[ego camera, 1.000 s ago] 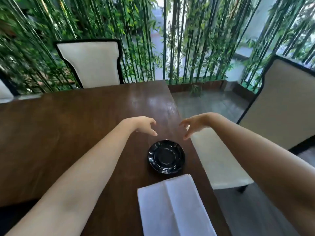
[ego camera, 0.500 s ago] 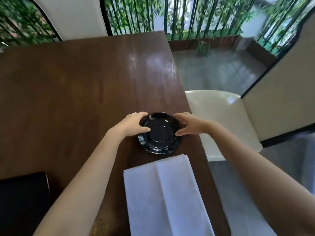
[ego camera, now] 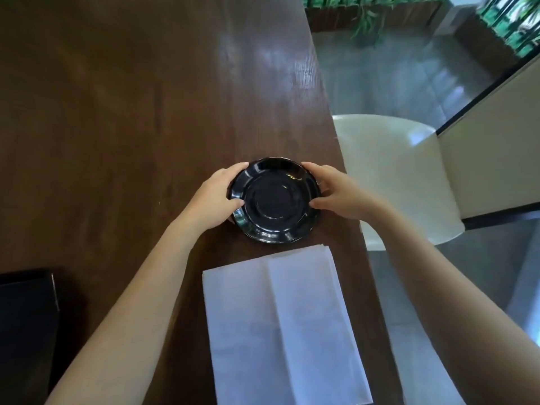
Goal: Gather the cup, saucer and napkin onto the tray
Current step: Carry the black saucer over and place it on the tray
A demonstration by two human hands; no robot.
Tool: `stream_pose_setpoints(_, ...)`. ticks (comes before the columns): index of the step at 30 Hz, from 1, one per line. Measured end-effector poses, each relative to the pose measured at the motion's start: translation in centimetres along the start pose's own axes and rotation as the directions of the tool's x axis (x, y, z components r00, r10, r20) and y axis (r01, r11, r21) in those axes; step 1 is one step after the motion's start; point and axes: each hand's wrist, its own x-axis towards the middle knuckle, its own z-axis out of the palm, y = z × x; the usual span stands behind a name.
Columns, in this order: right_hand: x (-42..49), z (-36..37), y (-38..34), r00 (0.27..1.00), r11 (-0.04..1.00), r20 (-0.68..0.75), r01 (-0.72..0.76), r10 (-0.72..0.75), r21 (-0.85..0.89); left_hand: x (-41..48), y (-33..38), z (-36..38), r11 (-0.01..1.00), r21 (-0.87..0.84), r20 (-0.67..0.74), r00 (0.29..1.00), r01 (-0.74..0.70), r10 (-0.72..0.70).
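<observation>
A glossy black saucer (ego camera: 274,200) sits near the right edge of the dark wooden table (ego camera: 117,112). My left hand (ego camera: 216,197) grips its left rim and my right hand (ego camera: 336,191) grips its right rim, thumbs over the top. A folded white napkin (ego camera: 280,325) lies flat just in front of the saucer, close to me. A black tray (ego camera: 26,317) shows at the lower left edge, partly out of frame. No cup is in view.
A cream chair seat (ego camera: 391,171) with a tall backrest (ego camera: 493,159) stands right beside the table's right edge. Grey tiled floor (ego camera: 394,71) lies beyond, with a planter (ego camera: 365,16) at the top.
My hands came down from above the table and closed on both sides of the saucer. The view tilted down and moved closer to the table.
</observation>
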Motion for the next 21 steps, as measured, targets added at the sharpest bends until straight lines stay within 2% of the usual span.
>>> stream_pose_setpoints(3,-0.1,0.1,-0.2,1.0,0.999,-0.012,-0.014,0.014,0.033,-0.1,-0.1,0.1,0.991,-0.131,-0.008,0.999,0.034,-0.036)
stream_pose_setpoints(8,-0.2,-0.4,-0.4,0.998,0.972,-0.02,-0.046,0.052,0.229,-0.4,0.2,0.4,0.967,-0.244,-0.05,0.995,0.071,-0.085)
stream_pose_setpoints(15,0.2,-1.6,-2.0,0.995,0.947,0.028,-0.096,0.092,0.306,-1.0,1.0,-0.3,0.918,-0.377,-0.047,0.988,0.12,-0.149)
stream_pose_setpoints(21,0.3,-3.7,-5.5,0.997,0.941,0.045,-0.067,0.055,0.331,-2.0,2.3,-3.3,0.895,-0.433,-0.09,0.983,0.104,-0.158)
